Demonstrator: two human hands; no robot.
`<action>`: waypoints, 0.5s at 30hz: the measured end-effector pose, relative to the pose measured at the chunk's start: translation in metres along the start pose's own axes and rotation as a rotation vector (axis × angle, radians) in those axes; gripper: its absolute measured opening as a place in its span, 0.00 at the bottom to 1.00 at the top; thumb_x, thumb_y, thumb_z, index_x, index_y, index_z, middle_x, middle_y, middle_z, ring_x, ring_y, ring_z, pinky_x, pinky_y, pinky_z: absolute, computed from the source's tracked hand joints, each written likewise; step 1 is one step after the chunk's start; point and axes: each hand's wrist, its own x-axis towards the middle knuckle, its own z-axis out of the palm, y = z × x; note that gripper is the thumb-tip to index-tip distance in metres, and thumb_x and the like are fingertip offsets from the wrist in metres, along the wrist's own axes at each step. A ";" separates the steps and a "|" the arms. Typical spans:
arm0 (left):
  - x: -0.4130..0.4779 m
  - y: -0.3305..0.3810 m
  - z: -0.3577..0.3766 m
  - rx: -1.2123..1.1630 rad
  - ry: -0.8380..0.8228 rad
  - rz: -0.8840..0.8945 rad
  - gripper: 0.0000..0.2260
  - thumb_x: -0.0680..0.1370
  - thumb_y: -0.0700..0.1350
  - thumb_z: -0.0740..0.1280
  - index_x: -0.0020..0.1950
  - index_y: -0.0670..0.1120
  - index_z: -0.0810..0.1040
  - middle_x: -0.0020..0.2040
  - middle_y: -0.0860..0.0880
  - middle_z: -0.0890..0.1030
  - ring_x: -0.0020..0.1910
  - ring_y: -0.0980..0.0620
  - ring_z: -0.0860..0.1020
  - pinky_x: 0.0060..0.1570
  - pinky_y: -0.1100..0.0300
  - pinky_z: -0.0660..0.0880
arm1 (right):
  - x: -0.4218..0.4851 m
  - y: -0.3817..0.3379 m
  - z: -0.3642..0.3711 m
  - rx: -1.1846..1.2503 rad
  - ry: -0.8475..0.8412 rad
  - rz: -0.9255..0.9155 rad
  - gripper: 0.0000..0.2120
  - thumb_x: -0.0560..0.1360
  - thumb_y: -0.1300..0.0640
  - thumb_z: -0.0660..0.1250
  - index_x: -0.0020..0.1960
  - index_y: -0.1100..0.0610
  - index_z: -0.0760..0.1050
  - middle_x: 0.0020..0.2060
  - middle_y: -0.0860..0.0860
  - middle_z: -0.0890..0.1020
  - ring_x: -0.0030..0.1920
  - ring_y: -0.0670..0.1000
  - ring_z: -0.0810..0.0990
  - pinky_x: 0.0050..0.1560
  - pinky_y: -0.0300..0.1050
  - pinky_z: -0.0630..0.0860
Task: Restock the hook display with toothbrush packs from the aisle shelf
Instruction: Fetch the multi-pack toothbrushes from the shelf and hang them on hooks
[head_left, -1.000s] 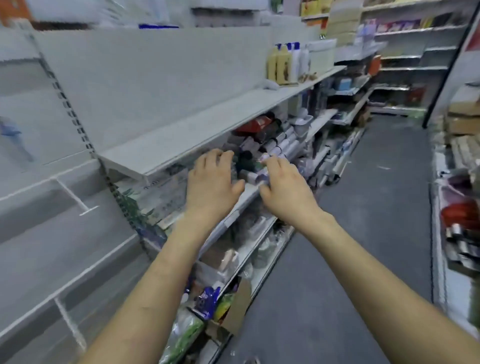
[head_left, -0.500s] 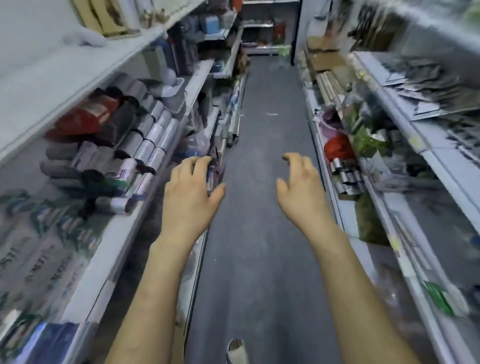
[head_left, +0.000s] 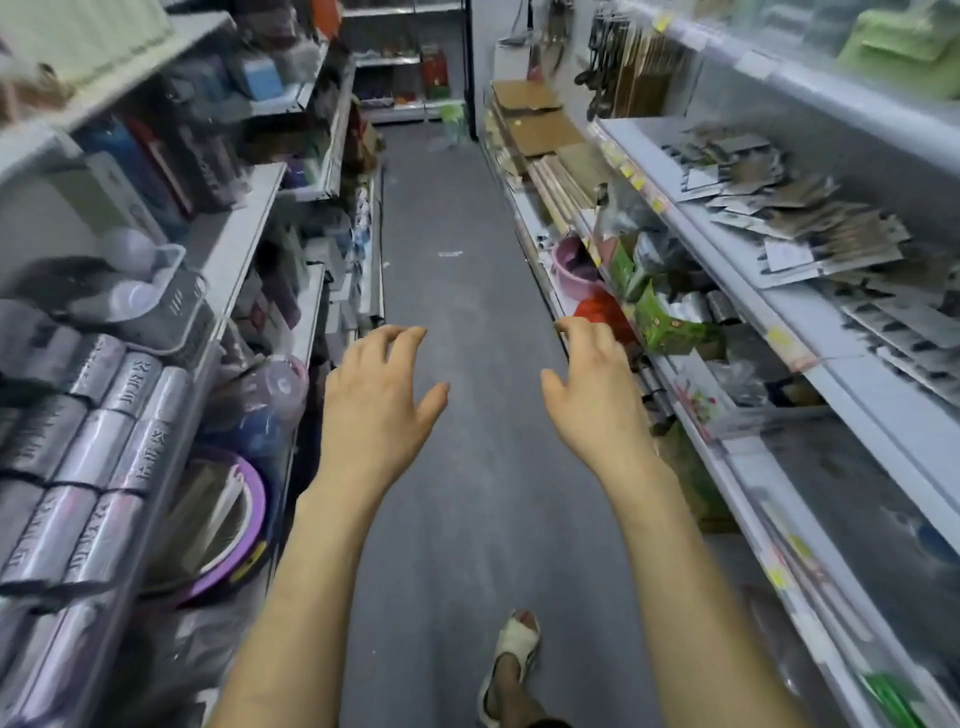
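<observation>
We note left hand (head_left: 376, 410) and right hand (head_left: 597, 400) apart, fingers loosely curled, holding nothing, over grey aisle floor (head_left: 457, 291); stocked shelves (head_left: 810, 312) flank both sides.

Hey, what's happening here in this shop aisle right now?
A person stands in a narrow shop aisle between stocked shelves. The left hand and right hand are raised in front, fingers loosely curled, holding nothing. One sandalled foot is forward on the grey floor. Nothing has been picked up yet.
</observation>
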 end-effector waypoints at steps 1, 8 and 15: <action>0.024 -0.003 0.009 0.016 -0.008 -0.003 0.28 0.77 0.57 0.70 0.75 0.49 0.71 0.70 0.47 0.74 0.69 0.42 0.72 0.65 0.40 0.73 | 0.026 0.004 0.007 -0.004 -0.016 -0.018 0.25 0.79 0.61 0.67 0.75 0.57 0.68 0.70 0.57 0.72 0.69 0.60 0.71 0.70 0.56 0.69; 0.180 -0.024 0.052 0.099 -0.005 -0.073 0.29 0.77 0.59 0.69 0.76 0.51 0.71 0.72 0.48 0.72 0.71 0.42 0.70 0.64 0.40 0.73 | 0.198 0.017 0.048 -0.012 -0.105 -0.110 0.27 0.78 0.59 0.69 0.75 0.57 0.68 0.69 0.57 0.72 0.70 0.61 0.71 0.70 0.58 0.70; 0.310 -0.044 0.111 0.091 -0.024 -0.067 0.30 0.76 0.60 0.69 0.75 0.50 0.71 0.72 0.47 0.73 0.72 0.42 0.71 0.64 0.39 0.73 | 0.327 0.045 0.084 -0.035 -0.126 -0.081 0.27 0.78 0.58 0.70 0.75 0.56 0.67 0.70 0.57 0.72 0.71 0.60 0.71 0.69 0.58 0.71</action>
